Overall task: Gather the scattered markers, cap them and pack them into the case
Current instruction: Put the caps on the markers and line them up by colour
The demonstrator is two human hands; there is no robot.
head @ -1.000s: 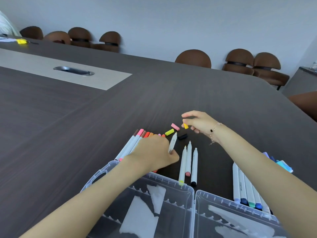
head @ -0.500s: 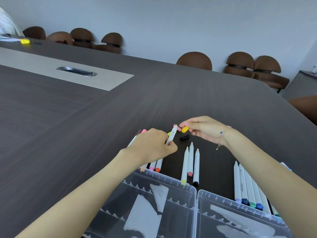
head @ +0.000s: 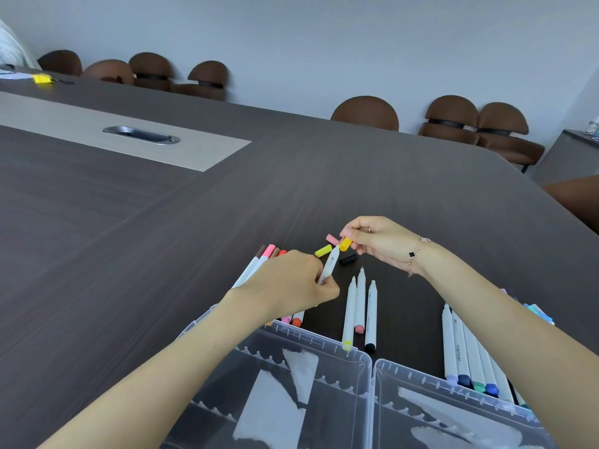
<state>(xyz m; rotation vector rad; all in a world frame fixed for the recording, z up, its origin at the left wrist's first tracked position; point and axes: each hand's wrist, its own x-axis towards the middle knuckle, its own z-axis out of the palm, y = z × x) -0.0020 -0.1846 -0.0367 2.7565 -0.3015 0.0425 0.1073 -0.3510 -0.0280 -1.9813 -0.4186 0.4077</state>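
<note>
— Where did you have hold of it?

— My left hand (head: 291, 283) was pinched round the lower barrel of the white marker (head: 328, 265), thumb and fingertips closed on it, the bare tip pointing up and away from me. My right hand (head: 376, 241) had the orange-yellow cap (head: 345, 244) nipped between thumb and forefinger, right at the tip — touching it or a hair off, I couldn't say which.

— Was it awkward to handle?

— I judged not. A marker like that ought to be light and stiff, a smooth plastic tube, so it should not bend, but it could roll or twist in a loose grip. Holding it low on the barrel left the nib end free for the cap. The cap looked the fiddlier piece — small, slick, easy to drop — so I took it by its closed end with the mouth facing the tip.

— And the rest?

— Three uncapped markers (head: 359, 309) lay side by side on the table (head: 194, 238) just beyond the clear case (head: 324, 377), which stood open in front of me. Loose caps sat near my hands: a yellow cap (head: 323, 250), a pink cap (head: 332, 238), a black cap (head: 348, 259). A capped row (head: 466, 354) lay under my right forearm, and more markers under my left.
</note>
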